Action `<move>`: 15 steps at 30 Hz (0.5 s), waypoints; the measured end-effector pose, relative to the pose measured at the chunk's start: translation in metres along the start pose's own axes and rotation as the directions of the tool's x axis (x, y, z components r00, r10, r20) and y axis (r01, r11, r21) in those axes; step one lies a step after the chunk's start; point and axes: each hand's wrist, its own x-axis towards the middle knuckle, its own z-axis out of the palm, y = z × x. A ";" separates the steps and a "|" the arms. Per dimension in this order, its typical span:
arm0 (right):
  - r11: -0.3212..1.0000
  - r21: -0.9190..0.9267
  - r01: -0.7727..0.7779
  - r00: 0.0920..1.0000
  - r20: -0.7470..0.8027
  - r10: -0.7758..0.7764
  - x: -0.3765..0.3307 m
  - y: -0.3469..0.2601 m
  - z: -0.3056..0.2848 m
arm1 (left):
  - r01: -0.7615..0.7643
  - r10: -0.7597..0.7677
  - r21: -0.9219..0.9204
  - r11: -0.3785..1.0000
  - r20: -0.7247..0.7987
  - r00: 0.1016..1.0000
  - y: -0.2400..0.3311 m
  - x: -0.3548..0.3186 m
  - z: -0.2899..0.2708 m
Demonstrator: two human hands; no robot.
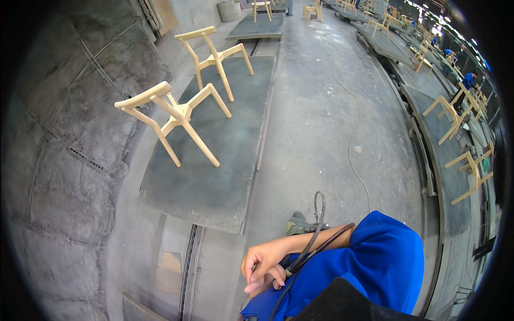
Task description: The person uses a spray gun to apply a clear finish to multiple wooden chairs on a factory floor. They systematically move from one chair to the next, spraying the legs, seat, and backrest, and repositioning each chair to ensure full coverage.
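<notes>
My right hand [261, 262] reaches in from the right at the bottom of the head view, its forearm bare below a blue sleeve [383, 251]. Its fingers are curled, and what they close on, if anything, is hidden. Beneath it, close to the blue cloth, part of my left hand [276, 276] seems to show; most of it is covered. A dark hose [316, 243] loops up over my right forearm and runs down to a fitting beside the fingers. Ahead on the left, apart from my hands, stands a light wooden chair frame [184, 115] without a seat.
The chair stands on a low dark platform [206, 182] with a second chair frame [217, 56] behind. Rails [187, 273] run along the floor. A thin hose [353, 134] trails across the aisle. More chair frames [455, 115] and a person in blue [469, 81] are at right.
</notes>
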 end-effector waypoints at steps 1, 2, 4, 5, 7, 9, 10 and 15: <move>0.998 -0.065 -0.004 1.000 -0.021 0.003 -0.001 -0.001 0.000 | 0.004 -0.004 -0.001 1.000 0.001 1.000 0.000 0.002 -0.001; 0.998 -0.067 -0.002 1.000 -0.028 0.001 -0.003 -0.003 -0.001 | 0.008 -0.008 0.002 1.000 0.000 1.000 0.000 0.004 -0.001; 0.990 -0.135 0.038 0.999 -0.022 -0.042 -0.004 -0.005 -0.003 | 0.012 -0.012 0.004 1.000 0.000 1.000 0.000 0.009 -0.002; 0.996 -0.086 -0.007 1.000 -0.031 0.005 -0.005 -0.006 -0.004 | 0.016 -0.016 0.003 1.000 0.000 1.000 0.000 0.011 -0.003; 0.999 -0.050 0.005 1.000 -0.025 -0.006 -0.005 -0.006 -0.008 | 0.027 -0.027 0.005 1.000 0.001 1.000 0.000 0.015 -0.004; 1.000 -0.015 -0.006 1.000 0.000 0.006 -0.005 -0.005 -0.013 | 0.041 -0.041 0.006 0.999 0.010 0.999 0.000 0.020 -0.005; 1.000 -0.007 0.010 1.000 0.007 -0.010 -0.005 -0.004 -0.014 | 0.052 -0.052 0.004 0.999 0.013 0.999 0.001 0.022 -0.006; 0.999 0.053 -0.008 1.000 0.009 0.007 -0.006 -0.003 -0.017 | 0.081 -0.081 0.004 0.997 0.022 0.996 0.001 0.034 -0.009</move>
